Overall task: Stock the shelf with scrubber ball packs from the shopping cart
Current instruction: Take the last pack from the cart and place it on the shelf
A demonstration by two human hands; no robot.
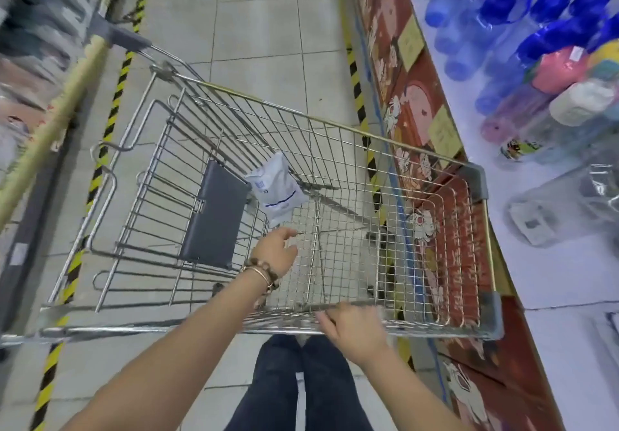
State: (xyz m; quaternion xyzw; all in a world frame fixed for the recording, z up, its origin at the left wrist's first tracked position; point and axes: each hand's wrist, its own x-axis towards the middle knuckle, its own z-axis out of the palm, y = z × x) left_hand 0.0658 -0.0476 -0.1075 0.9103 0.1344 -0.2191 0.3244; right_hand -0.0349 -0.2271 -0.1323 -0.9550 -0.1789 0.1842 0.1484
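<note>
**Scrubber ball pack: one in the cart, plenty of room around it**

Scrubber ball pack (pixel 276 187) sits inside the shopping cart (pixel 335 125), right beside the grey flap (pixel 214 216) at the handle end. It's the only thing in there, so the rest of the wire basket floor is open on every side of it but that one. Its long axis runs away from us, top end tipped toward the far wall. We can't tell whether it's leaning on the wire or lying flat, and its print is too blurred to read.

Our left hand (pixel 276 251) is down in the basket just short of the pack, not touching it, with the fingers loose and holding nothing. Our right hand (pixel 355 328) has its fingers curled over the cart's near rim.

The cart's right side runs close along the shelf (pixel 569 280) with the blue bottles (pixel 495 5). There's open tiled floor (pixel 261 28) ahead. The racks on the left (pixel 40 28) are just a smear, and the cart's near left corner is cut off at the frame edge.
</note>
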